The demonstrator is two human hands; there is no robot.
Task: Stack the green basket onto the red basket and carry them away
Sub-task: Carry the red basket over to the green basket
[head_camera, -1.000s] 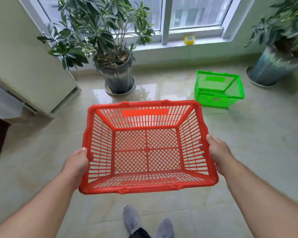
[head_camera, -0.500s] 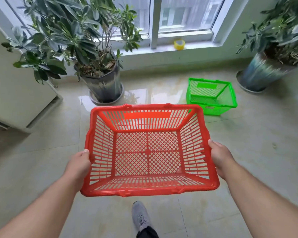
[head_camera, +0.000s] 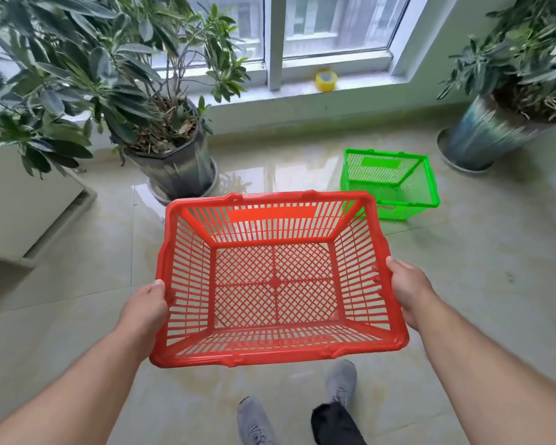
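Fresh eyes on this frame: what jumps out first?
The red basket fills the centre, held off the floor, with the left hand and right hand gripping its side rims. Beyond its far right corner the green basket sits empty on the glossy tile floor. Big potted plants flank the scene, one far left, one far right, under the window.

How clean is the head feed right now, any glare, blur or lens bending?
Head view: daylight from the window puts a bright glare patch on the floor tiles beside the green basket; the right plant pot is smeared by motion blur; the window frame bows from the wide-angle lens; the red basket and both hands are sharp.
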